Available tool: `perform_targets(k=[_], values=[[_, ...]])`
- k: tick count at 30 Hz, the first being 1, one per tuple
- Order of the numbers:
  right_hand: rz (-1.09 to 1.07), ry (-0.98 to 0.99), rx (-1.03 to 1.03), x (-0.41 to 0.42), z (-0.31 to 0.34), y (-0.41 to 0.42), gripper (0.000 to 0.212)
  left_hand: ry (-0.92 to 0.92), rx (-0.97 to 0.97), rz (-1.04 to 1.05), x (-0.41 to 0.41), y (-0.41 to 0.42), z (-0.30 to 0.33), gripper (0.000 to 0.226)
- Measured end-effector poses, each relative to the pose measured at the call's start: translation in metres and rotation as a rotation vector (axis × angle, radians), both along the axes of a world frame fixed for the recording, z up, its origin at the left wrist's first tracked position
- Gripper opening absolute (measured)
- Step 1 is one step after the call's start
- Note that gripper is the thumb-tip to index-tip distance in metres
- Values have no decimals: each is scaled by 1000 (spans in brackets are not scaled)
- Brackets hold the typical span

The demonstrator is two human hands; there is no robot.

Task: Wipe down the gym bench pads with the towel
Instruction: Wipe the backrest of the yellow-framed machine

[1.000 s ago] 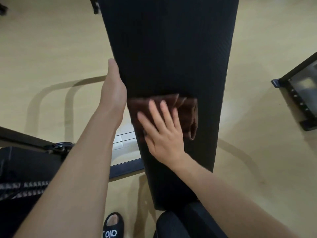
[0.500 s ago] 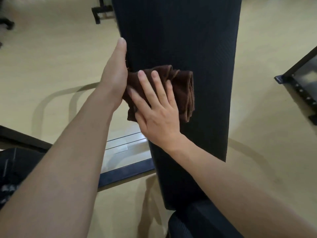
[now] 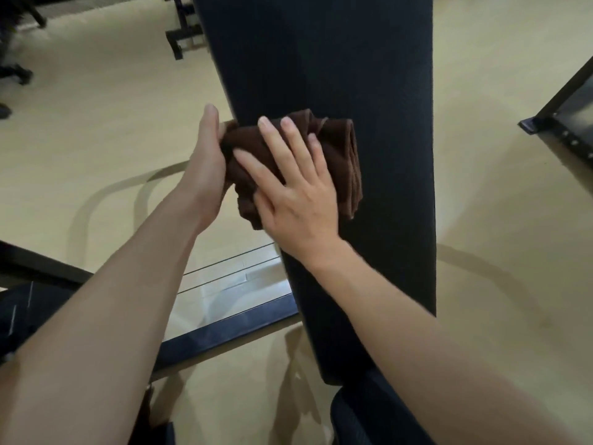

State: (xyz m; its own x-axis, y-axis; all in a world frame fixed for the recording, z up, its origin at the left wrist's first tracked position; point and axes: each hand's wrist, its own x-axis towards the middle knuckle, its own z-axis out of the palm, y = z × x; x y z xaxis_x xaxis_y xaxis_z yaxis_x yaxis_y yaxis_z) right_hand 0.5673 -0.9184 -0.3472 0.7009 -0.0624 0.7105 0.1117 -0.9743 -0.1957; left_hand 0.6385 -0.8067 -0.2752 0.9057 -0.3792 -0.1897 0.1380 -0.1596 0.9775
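Observation:
A long black bench pad (image 3: 378, 75) runs up the middle of the view. A bunched brown towel (image 3: 340, 149) lies on its left half and hangs over the left edge. My right hand (image 3: 295, 194) lies flat on the towel with fingers spread, pressing it onto the pad. My left hand (image 3: 205, 162) is at the pad's left edge, its thumb and palm closed against the towel's left end; its fingers are hidden behind the towel and pad. A second black pad (image 3: 362, 412) shows at the bottom edge.
Pale wooden floor (image 3: 96, 123) lies on both sides of the bench. A black frame bar (image 3: 224, 332) crosses below the pad at left. Another black machine frame (image 3: 564, 123) stands at the right edge, and dark equipment feet (image 3: 183, 36) at the top left.
The towel and my right hand have slid up along the pad. My left hand followed up the left edge and now grips the towel's left end.

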Motion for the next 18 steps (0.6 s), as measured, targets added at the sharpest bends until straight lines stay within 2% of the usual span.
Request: perform_targets(k=[4,7,11,14,18], values=[[-136,-21,131,-28,-49,35,52,1,-125,31,-7,-3,-18,74],[-285,-11,178,-58,-104,59,58,-12,-148,82,-19,-9,-38,68],[-388,1,226,-90,-152,75,50,-105,-118,98,-35,-14,-57,46],[-418,-56,312,-77,-135,72,49,-124,-159,101,-39,-11,-71,45],[-417,-168,404,-30,-73,51,54,-150,-223,68,-42,-4,-84,50]])
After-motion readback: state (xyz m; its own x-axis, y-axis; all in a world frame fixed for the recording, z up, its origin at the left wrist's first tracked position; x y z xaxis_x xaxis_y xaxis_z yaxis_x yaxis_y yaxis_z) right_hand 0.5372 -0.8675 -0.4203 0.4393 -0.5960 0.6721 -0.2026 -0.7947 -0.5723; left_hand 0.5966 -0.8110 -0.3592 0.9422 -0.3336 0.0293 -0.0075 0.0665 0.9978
